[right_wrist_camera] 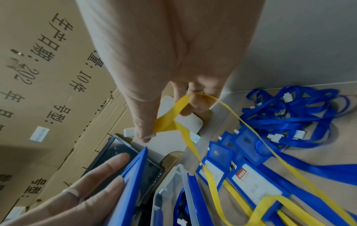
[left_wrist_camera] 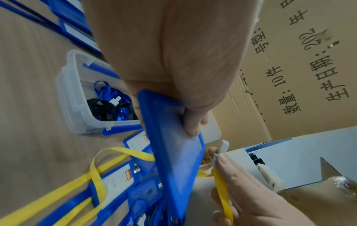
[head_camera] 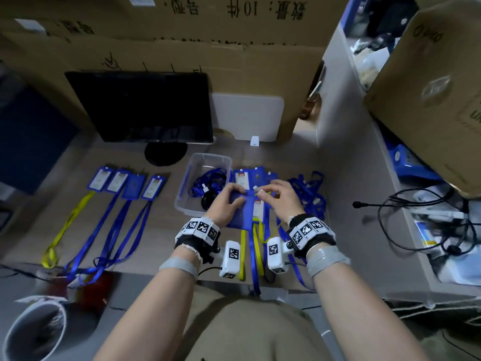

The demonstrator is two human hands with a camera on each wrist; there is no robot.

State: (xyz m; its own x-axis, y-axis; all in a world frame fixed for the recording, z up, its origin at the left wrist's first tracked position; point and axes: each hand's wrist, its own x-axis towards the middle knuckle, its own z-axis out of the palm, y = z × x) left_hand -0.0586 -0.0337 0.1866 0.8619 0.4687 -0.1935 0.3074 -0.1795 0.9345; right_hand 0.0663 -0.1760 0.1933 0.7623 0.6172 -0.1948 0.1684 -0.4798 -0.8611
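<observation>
My left hand [head_camera: 229, 201] grips a blue badge holder [head_camera: 240, 211] by its edges, thumb on one face and fingers on the other; it shows as a long blue slab [left_wrist_camera: 173, 160] in the left wrist view and edge-on [right_wrist_camera: 133, 182] in the right wrist view. My right hand [head_camera: 278, 196] pinches the white clip [head_camera: 256, 188] of a yellow lanyard [right_wrist_camera: 185, 131] just beside the holder's top corner. The yellow strap [left_wrist_camera: 222, 188] loops over my right fingers and trails down to the desk.
A clear plastic box [head_camera: 187, 201] with lanyards stands left of my hands. Several finished badges [head_camera: 125, 182] lie in a row at the left. Loose blue lanyards [head_camera: 309, 194] pile at the right, more badge holders [right_wrist_camera: 251, 182] under my hands. A monitor [head_camera: 145, 108] stands behind.
</observation>
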